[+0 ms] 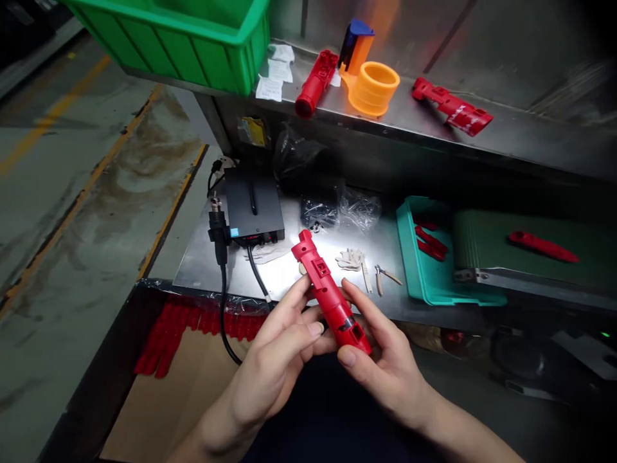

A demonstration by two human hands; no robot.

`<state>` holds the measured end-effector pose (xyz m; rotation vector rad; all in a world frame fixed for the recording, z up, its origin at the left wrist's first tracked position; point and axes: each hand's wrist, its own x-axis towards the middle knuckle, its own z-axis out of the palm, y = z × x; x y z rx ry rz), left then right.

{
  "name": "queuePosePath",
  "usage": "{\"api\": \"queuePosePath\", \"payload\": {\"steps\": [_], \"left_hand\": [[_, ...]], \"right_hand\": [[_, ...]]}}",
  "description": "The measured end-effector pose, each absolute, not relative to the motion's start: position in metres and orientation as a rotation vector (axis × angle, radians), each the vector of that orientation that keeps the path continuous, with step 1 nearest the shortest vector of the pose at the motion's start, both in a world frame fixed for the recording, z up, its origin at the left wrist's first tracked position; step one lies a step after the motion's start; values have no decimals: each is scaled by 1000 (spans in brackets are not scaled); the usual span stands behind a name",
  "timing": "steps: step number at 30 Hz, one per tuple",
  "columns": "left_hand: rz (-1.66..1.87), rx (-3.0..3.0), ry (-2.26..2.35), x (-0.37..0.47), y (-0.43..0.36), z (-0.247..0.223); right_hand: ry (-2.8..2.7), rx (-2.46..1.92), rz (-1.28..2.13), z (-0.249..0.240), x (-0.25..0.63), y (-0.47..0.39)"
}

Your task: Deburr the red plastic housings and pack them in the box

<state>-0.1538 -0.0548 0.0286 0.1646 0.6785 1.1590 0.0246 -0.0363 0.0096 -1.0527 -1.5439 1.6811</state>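
Red housing (331, 294), left hand (279, 360), right hand (385, 360) gripping

Both forearms come in from the bottom edge and meet near the middle of the view. The left hand (277, 350) is turned palm inward, its fingers curled, the thumb stretched to the right with the nail facing up. The right hand (385, 357) is opposite it, fingers extended up and left, thumb pressed low. Both hands are closed in a grip, fingertips almost touching.

A steel table (289, 270) stood under a steel shelf (520, 138). The grey concrete floor (72, 167) bore worn yellow lines. Light was dim.
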Motion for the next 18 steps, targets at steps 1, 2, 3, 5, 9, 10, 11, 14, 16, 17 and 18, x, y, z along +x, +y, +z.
{"api": "queuePosePath", "payload": {"steps": [1,2,3,5,9,10,11,14,16,17,18], "left_hand": [[1163,162,680,-154,-53,29],[1168,163,681,-155,-52,30],[1170,165,684,-156,-51,31],[1173,174,690,-157,-49,32],[1191,180,732,-159,-48,32],[1204,174,743,-160,-48,31],[1217,164,750,-160,-48,30],[1261,129,739,-162,-49,27],[1292,99,737,-163,-49,25],[1307,83,742,-164,-49,25],[1315,70,750,-164,-49,25]], "right_hand": [[-1549,-1050,1672,10,24,-36],[-1559,-1051,1659,11,23,-35],[-1571,-1054,1644,12,22,-35],[-1595,-1058,1609,12,20,-34],[-1724,-1029,1376,10,18,-32],[-1781,-1015,1279,10,18,-32],[-1838,-1002,1184,9,17,-31],[-1942,-975,975,8,14,-28],[-1963,-945,876,7,10,-27],[-1970,-928,830,6,8,-26],[-1977,-913,794,5,5,-26]]}}
